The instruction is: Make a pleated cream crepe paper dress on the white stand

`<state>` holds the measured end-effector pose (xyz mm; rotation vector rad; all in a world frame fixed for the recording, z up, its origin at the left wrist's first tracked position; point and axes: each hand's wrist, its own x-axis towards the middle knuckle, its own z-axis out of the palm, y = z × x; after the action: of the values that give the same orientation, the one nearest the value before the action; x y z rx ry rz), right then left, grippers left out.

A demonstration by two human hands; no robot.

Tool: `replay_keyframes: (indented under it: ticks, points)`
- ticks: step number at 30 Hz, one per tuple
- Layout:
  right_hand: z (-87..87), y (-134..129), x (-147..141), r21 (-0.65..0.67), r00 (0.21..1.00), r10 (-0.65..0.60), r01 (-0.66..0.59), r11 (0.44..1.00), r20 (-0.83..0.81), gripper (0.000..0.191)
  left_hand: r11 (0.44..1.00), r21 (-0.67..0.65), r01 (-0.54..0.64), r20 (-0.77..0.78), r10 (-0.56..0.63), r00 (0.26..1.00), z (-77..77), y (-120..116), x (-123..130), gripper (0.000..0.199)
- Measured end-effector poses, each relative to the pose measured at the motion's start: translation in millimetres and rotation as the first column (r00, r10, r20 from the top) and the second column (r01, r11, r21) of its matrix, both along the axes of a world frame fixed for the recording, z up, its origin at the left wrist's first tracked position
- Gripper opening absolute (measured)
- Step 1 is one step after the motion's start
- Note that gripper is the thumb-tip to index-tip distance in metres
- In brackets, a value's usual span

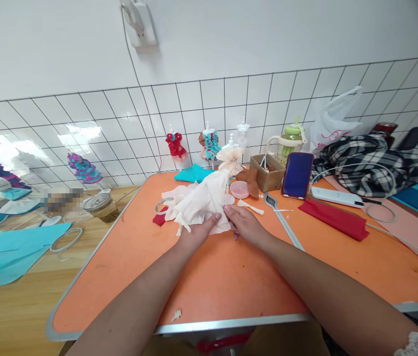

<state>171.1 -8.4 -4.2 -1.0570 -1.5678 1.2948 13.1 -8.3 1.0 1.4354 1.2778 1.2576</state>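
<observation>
A white crepe-paper dress [207, 195] with a wide ruffled skirt leans in front of me, its cream gathered top [231, 157] pointing to the back. My left hand [199, 231] holds the skirt's near edge, thumb on top and fingers hidden by the paper. At the skirt's right edge, my right hand [245, 223] is closed in a pinch on the paper. Just beyond the hands stand a pink round dish [239, 189] and a twisted cream paper strip [251, 207]. A roll of tape [163, 205] lies left of the skirt.
Small dress forms in red [175, 146] and blue [211, 143] paper stand along the tiled wall. To the right are a cardboard box [267, 173], a phone [298, 175], scissors or tongs-like grey tool [283, 222] and folded red paper [335, 219]. A lidded jar [101, 206] sits left.
</observation>
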Motion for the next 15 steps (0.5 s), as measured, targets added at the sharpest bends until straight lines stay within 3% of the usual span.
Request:
replay_keyframes:
  ticks: [4, 10, 15]
  points:
    - [-2.2, 0.2, -0.8, 0.038, 0.999, -0.039, 0.039, 0.999, 0.020, 0.045, 0.988, 0.131, 0.087, -0.168, -0.064, 0.984, -1.4, -0.6, 0.6, 0.030]
    - [-2.1, -1.3, -3.2, 0.029, 0.998, -0.057, 0.057, 0.998, -0.014, 0.045, 0.995, 0.094, 0.026, -0.135, -0.013, 0.991, -4.3, -0.8, 0.8, 0.040]
    - [-2.4, -1.5, -3.5, -0.023, 0.995, -0.038, 0.036, 0.999, -0.088, 0.043, 0.991, 0.060, 0.119, -0.103, -0.112, 0.988, 2.9, -4.6, 5.4, 0.034]
